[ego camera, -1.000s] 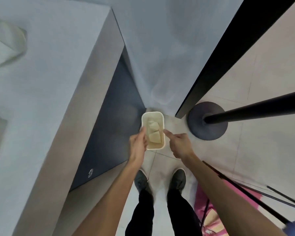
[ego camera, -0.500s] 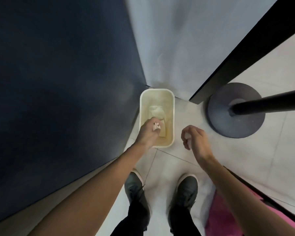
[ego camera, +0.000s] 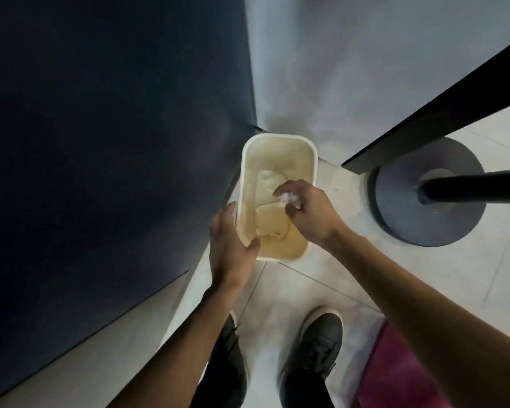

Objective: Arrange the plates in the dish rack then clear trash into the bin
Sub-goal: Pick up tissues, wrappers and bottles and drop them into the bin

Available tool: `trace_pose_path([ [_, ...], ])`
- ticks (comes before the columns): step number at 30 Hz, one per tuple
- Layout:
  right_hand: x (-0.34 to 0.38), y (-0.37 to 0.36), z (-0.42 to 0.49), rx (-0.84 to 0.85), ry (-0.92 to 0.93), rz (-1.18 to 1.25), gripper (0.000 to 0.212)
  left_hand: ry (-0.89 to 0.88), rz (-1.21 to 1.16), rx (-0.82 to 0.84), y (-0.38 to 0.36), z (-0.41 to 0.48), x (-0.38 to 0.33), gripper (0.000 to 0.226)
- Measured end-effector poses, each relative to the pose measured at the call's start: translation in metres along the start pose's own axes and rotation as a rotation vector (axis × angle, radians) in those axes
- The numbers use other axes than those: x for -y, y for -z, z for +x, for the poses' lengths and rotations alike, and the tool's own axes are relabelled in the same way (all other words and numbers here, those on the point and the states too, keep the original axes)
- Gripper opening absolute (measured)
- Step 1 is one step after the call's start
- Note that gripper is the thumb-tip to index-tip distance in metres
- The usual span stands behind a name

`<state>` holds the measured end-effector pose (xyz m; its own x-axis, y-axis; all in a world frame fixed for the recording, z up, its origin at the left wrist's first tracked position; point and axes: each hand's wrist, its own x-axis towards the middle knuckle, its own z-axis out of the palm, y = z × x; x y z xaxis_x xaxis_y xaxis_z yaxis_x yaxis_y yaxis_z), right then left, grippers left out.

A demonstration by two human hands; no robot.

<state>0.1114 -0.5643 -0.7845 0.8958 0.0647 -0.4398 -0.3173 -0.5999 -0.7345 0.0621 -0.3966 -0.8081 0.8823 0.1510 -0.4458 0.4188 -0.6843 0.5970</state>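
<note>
A cream rectangular bin (ego camera: 278, 139) stands on the tiled floor in the corner, with pale crumpled tissues (ego camera: 273, 223) lying inside it. My right hand (ego camera: 309, 213) hovers over the bin's mouth and pinches a small white crumpled piece of trash (ego camera: 289, 199) in its fingertips. My left hand (ego camera: 231, 245) rests on the bin's near-left rim, thumb hooked over the edge and fingers along the outer wall. No plates or dish rack are in view.
A dark blue cabinet face (ego camera: 106, 142) fills the left side. A black pole on a round dark base (ego camera: 430, 195) stands right of the bin. A pink mat (ego camera: 401, 369) lies at the lower right, my shoes (ego camera: 318, 346) just behind the bin.
My left hand has let go of its scrap in the bin and moved to the bin's left rim. My right hand has swung from beside the bin to over its mouth with the white trash.
</note>
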Motion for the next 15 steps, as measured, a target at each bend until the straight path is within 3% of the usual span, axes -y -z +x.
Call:
trace_pose_path([
  [3, 0.002, -0.013, 0.024, 0.071, -0.054, -0.089, 0.044, 0.096, 0.012, 0.153, -0.007, 0.000, 0.017, 0.085],
  [8, -0.002, -0.030, 0.050, 0.121, -0.139, -0.168, 0.045, 0.104, -0.012, 0.094, 0.005, 0.025, 0.015, 0.059],
  [15, -0.008, -0.046, 0.073, 0.095, -0.254, -0.109, 0.047, 0.030, 0.090, 0.071, 0.018, 0.053, 0.030, 0.061],
])
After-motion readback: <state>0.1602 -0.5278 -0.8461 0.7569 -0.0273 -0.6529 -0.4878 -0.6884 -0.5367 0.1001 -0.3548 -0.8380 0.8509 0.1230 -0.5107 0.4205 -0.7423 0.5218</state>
